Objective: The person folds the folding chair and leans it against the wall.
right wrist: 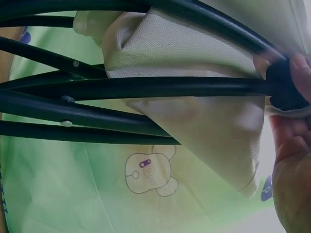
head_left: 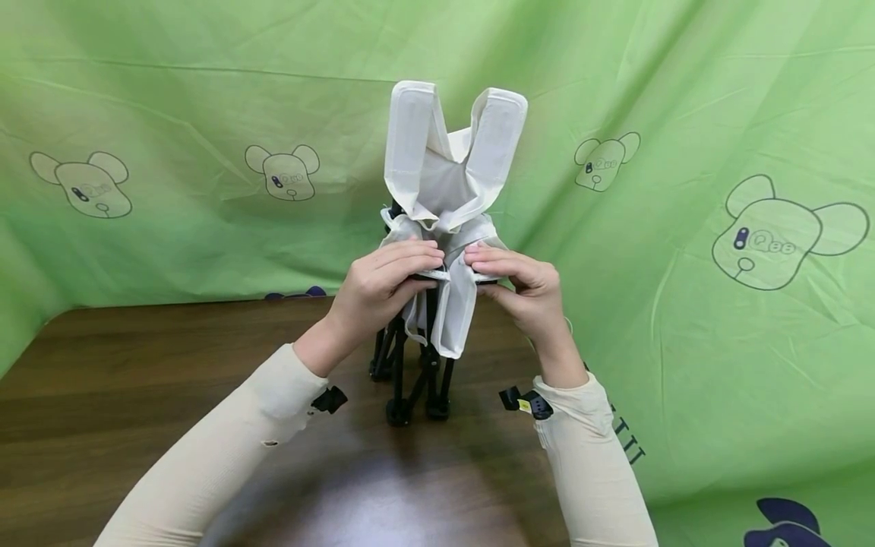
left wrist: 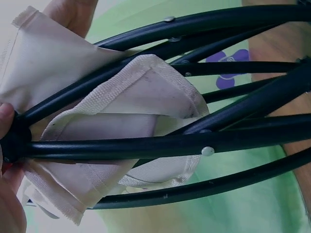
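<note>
A small folding chair with white fabric [head_left: 454, 178] and a black tube frame [head_left: 399, 365] stands upright, its legs drawn close together. Its two fabric back pieces rise in a V, and the seat cloth sags between the hands. My left hand [head_left: 383, 277] grips the left front seat corner, fingers over the cloth and thumb beneath. Opposite it, my right hand [head_left: 526, 285] pinches the right corner the same way. In the right wrist view the thumb and fingers hold a black corner joint [right wrist: 286, 90]. Crossed, riveted tubes [left wrist: 170, 145] run below the cloth in the left wrist view.
The chair's feet stand on a dark brown wooden table [head_left: 171, 387]. Green cloth [head_left: 205, 99] printed with mouse-head drawings hangs behind and along the right side. Both forearms wear cream sleeves [head_left: 225, 448], with black straps [head_left: 526, 403] near the wrists.
</note>
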`<state>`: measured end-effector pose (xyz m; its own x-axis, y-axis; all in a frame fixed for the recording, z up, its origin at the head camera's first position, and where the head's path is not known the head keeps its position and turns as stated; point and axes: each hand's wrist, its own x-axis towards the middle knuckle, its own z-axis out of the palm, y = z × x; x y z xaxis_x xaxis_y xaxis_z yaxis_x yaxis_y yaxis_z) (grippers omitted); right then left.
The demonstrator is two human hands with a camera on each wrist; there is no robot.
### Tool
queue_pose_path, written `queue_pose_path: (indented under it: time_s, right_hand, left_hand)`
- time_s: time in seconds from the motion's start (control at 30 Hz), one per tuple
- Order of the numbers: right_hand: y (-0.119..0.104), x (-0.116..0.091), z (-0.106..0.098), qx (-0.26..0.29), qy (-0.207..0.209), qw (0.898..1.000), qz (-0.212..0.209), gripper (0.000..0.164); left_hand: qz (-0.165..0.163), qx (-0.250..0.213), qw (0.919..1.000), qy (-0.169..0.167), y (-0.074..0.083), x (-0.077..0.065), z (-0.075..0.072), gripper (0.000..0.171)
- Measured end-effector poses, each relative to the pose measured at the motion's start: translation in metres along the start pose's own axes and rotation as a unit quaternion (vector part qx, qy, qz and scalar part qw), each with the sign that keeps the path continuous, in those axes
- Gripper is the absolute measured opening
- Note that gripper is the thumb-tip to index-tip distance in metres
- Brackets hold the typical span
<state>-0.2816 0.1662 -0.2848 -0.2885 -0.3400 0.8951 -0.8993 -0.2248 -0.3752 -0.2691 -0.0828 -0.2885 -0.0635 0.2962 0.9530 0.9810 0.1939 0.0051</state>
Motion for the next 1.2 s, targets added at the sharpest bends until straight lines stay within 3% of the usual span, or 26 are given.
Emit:
queue_pose_path:
  time_s: [0.33,0.77,1.2]
  right_hand:
    - [0.001,-0.003,0.001,-0.022,-0.001,1.000,-0.017,0.028]
    - [0.001,-0.011,0.006,-0.051,0.035,0.998,-0.030,0.031]
    - [-0.010,-0.013,0.005,-0.074,0.060,0.995,-0.030,0.029]
  left_hand:
    - [-0.018,0.005,0.9996,-0.019,0.003,-0.001,-0.002,0.031]
    - [-0.016,0.009,0.9985,-0.051,0.007,0.002,-0.010,0.031]
    - [-0.029,0.042,0.9980,-0.037,0.017,-0.003,-0.016,0.035]
